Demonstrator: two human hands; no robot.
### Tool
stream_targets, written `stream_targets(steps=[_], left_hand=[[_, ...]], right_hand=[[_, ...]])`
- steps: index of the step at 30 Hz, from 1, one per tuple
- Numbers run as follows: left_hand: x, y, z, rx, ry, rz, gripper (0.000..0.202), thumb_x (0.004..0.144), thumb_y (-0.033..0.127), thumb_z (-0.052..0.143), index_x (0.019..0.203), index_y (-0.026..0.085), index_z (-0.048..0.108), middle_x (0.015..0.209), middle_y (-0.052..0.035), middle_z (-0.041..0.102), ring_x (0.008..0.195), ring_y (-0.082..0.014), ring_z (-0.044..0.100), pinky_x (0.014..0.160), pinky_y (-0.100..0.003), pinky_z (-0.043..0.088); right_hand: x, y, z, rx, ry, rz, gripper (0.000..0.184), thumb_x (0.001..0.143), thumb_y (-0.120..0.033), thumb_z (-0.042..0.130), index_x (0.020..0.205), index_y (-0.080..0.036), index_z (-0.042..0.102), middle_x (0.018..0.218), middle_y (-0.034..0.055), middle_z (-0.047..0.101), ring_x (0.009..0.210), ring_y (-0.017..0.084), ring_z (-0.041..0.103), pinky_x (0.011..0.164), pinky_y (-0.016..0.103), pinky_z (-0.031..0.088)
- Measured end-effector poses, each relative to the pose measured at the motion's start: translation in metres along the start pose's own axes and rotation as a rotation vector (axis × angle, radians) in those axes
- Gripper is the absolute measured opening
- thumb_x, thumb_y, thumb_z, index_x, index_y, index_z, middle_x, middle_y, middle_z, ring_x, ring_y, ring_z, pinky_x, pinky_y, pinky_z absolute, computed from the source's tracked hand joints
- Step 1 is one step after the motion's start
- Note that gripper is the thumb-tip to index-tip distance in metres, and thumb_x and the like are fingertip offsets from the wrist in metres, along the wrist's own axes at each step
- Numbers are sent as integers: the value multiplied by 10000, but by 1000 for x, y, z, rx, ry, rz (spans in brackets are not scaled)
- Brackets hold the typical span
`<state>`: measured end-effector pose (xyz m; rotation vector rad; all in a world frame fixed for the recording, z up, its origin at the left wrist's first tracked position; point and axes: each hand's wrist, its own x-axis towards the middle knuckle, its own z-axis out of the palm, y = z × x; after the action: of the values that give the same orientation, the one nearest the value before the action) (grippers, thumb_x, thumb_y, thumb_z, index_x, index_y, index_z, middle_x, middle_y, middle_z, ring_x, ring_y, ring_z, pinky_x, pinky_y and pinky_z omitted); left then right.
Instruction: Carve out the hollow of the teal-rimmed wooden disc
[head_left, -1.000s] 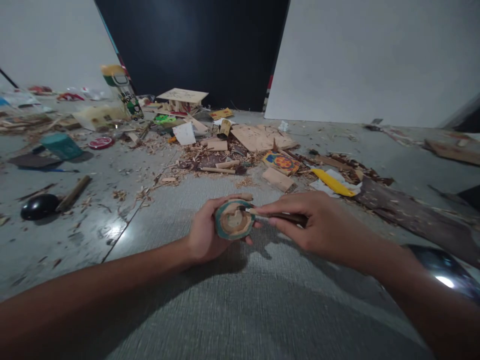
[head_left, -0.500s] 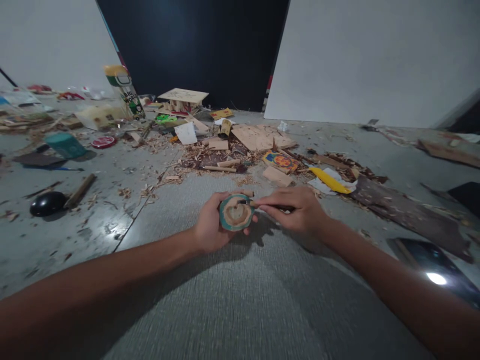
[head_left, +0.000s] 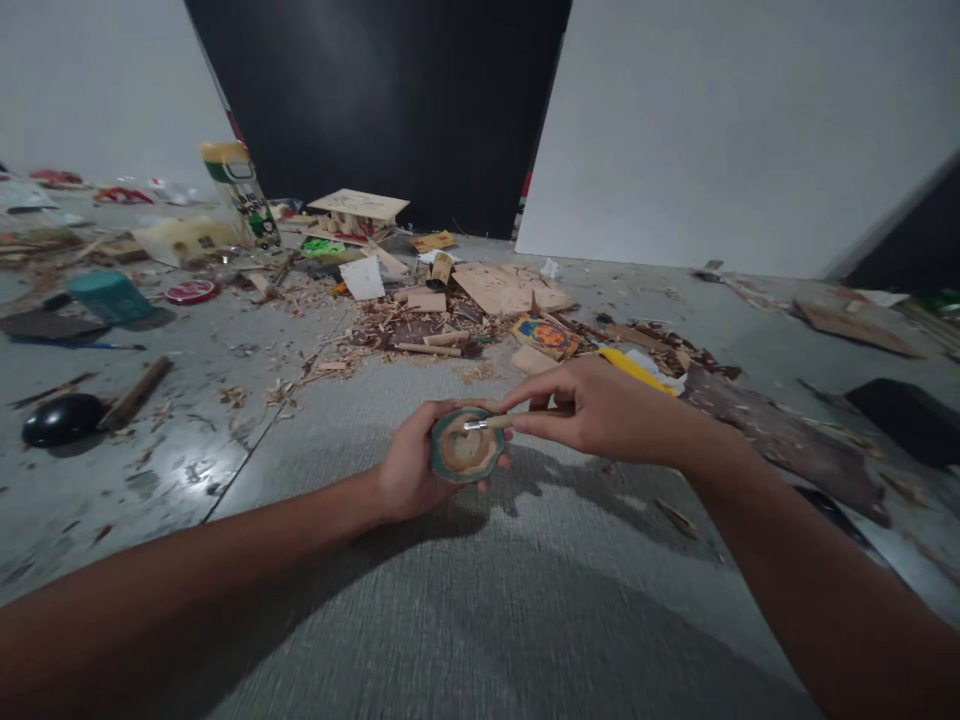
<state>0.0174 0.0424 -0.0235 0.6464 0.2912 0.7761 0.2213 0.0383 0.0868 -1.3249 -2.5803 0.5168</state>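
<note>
My left hand is wrapped round a small carved wooden bowl, its hollow facing me. The rim is green-blue, and the inside is bare pale wood with a ring-shaped groove. In my right hand is a carving gouge, pinched by its thin wooden handle. Its shiny metal tip lies over the upper part of the hollow; whether it touches the wood I cannot tell. The fingers of my left hand show below and right of the bowl's edge.
Wood shavings and scraps litter the floor ahead, with a colourful matchbox-like box. On the left lie a black rounded object, a wooden stick and a teal container. A brown bark-like slab and a dark phone are on the right.
My right hand has opened its grip somewhat and risen, its wrist now higher. The gouge's metal tip has turned and catches light. The whole view has shifted slightly.
</note>
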Motion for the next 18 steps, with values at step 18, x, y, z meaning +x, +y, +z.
stream_targets(steps=[18], left_hand=[[0,3,-7,-100,-123,-132,506,941,404,289,1194,103,608,1029,-175,676,811,-278,683,571,-359,544]], right_hand=[[3,18,25,172,210,-121,162,860,-183,676,964,-257,775,901,4,790,778,155,705,675,246,513]])
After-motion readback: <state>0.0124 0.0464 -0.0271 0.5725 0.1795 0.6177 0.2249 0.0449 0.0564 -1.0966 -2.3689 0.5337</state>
